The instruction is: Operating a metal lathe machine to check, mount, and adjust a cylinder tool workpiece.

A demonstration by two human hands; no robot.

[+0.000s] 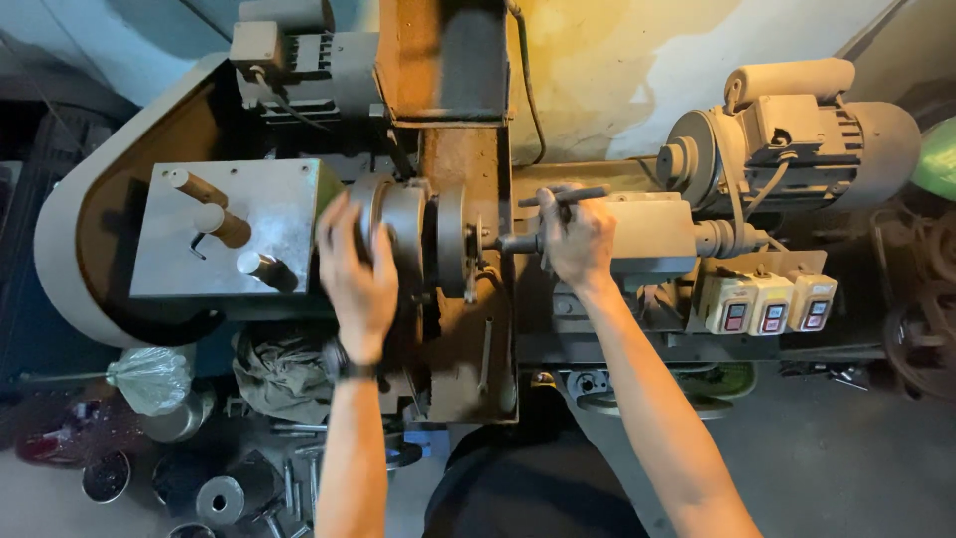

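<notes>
Grey steel chuck (398,239) at the lathe's middle, under my left hand (357,274).

Left fingers spread flat over the chuck rim. Right hand (578,239) curled shut around a dark handle (563,196) on the tailstock (647,234), just beside the chuck. Judgement: steady the chuck firmly, turn the handle slowly. Three switch boxes (772,304) sit well right.

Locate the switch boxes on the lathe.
Head view, right side: three switch boxes sit in a row on the machine's front, below the motor and right of the right hand.
</notes>
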